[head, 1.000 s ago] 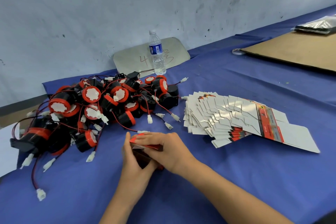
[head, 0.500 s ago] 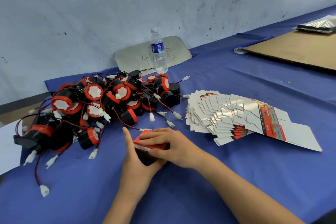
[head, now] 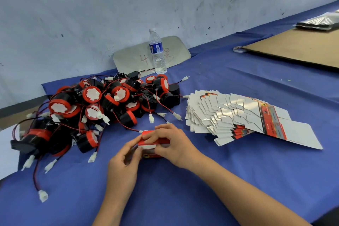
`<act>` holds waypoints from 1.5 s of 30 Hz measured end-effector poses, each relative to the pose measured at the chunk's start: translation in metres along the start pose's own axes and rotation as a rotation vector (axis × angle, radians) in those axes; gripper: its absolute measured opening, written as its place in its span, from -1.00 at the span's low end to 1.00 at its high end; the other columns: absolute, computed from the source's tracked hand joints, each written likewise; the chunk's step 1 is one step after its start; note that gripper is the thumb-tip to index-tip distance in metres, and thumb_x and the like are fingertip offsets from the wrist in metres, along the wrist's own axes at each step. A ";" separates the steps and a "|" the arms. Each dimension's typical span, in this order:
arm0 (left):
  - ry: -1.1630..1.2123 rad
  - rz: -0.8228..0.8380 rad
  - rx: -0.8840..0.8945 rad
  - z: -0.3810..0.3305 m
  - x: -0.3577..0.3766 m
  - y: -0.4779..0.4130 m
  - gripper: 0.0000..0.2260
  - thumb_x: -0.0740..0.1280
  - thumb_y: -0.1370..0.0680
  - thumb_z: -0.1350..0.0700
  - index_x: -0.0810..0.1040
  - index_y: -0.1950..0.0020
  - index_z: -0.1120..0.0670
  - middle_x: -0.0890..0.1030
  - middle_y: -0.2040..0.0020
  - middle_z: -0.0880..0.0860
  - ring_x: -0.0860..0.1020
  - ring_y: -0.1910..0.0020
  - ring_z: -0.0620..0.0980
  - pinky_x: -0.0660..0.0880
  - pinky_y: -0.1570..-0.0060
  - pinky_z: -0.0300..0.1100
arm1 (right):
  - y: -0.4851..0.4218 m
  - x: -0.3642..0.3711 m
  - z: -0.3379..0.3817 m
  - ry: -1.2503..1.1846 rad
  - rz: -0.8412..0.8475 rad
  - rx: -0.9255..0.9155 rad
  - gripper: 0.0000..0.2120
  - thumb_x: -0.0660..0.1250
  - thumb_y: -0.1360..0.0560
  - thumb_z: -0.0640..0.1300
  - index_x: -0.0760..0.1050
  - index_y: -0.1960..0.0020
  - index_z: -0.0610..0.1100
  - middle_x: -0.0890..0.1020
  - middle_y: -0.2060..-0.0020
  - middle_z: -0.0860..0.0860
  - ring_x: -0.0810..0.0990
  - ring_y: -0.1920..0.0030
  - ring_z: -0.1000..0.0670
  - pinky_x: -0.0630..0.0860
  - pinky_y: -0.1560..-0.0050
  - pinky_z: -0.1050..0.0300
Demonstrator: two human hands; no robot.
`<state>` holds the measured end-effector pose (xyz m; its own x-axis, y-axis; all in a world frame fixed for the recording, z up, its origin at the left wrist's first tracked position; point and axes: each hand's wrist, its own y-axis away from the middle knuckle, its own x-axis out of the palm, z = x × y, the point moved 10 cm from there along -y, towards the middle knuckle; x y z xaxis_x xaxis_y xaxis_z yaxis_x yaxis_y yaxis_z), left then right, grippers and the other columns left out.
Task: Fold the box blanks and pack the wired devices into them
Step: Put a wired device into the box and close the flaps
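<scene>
Both hands [head: 172, 145] grip a small red cardboard box [head: 152, 143]

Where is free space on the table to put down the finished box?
Bare blue cloth lies right of the right hand, below the fanned box blanks. Another bare patch lies between the blanks and the cardboard sheet. Left of the box, the pile of wired devices crowds the cloth.

Setting: small packing or assembly workshop. Evidence: long work table [head: 238, 82] under blue cloth, set against a scuffed, marked bare wall [head: 128, 5]; bulk heap of identical red-and-black wired devices [head: 95, 108]; fanned stack of flat box blanks [head: 229, 113]; cardboard sheet [head: 300, 46] and tape roll [head: 239, 49] at far end.
</scene>
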<state>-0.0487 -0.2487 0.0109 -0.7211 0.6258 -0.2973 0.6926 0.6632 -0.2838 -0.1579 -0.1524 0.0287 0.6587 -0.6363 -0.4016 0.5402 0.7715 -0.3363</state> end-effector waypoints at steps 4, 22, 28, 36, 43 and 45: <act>-0.048 -0.013 0.003 0.000 0.001 0.001 -0.76 0.33 -0.56 0.20 0.60 -0.10 -0.14 0.66 0.03 -0.18 0.62 0.06 -0.16 0.56 0.05 -0.12 | -0.002 -0.001 -0.001 0.021 0.035 0.002 -0.81 0.44 -0.43 -0.23 0.64 -0.02 -0.04 0.56 0.11 0.31 0.41 -0.20 0.09 0.43 -0.21 0.18; -0.165 -0.125 0.006 -0.002 0.000 0.005 -0.81 0.32 -0.57 0.20 0.44 0.12 -0.08 0.65 0.29 -0.07 0.59 0.35 -0.16 0.51 0.30 -0.20 | -0.007 -0.003 0.001 0.072 0.035 -0.025 -0.80 0.44 -0.46 -0.14 0.67 -0.08 -0.06 0.63 -0.09 0.09 0.41 -0.15 0.06 0.27 -0.29 0.18; -0.134 -0.144 -0.016 -0.002 -0.003 0.005 -0.88 0.34 -0.56 0.22 0.50 0.15 0.05 0.66 0.31 -0.04 0.62 0.30 -0.19 0.54 0.27 -0.23 | -0.005 0.000 0.003 0.080 0.014 -0.062 -0.83 0.44 -0.46 -0.10 0.68 -0.04 -0.06 0.64 -0.06 0.10 0.43 -0.17 0.01 0.31 -0.29 0.02; -0.077 -0.212 -0.060 0.000 -0.002 0.008 -0.89 0.31 -0.57 0.27 0.48 0.08 0.07 0.65 0.19 -0.02 0.64 0.23 -0.04 0.57 0.19 -0.14 | -0.001 0.004 0.009 0.180 0.066 -0.178 -0.78 0.37 -0.53 -0.13 0.64 -0.15 -0.11 0.61 -0.18 0.02 0.41 -0.29 0.01 0.26 -0.33 0.21; -0.251 -0.128 0.064 -0.009 0.003 0.008 -0.77 0.33 -0.55 0.22 0.48 0.14 -0.14 0.62 0.27 -0.11 0.55 0.34 -0.03 0.46 0.32 -0.21 | 0.020 0.011 0.004 0.510 0.153 -0.282 -0.57 0.27 -0.58 0.00 0.37 -0.44 0.03 0.31 -0.47 0.11 0.01 -0.54 -0.03 0.08 -0.49 -0.12; -0.284 -0.100 0.078 -0.008 0.005 0.007 -0.76 0.35 -0.53 0.24 0.48 0.13 -0.13 0.64 0.29 -0.11 0.58 0.33 -0.04 0.50 0.27 -0.17 | 0.025 0.013 0.004 0.530 0.162 -0.298 -0.49 0.29 -0.55 -0.13 0.29 -0.48 0.01 0.26 -0.49 0.06 0.02 -0.54 -0.10 0.17 -0.46 -0.12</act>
<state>-0.0477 -0.2380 0.0151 -0.7593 0.4120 -0.5037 0.6256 0.6753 -0.3907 -0.1341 -0.1416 0.0183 0.3292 -0.4861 -0.8095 0.2360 0.8724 -0.4279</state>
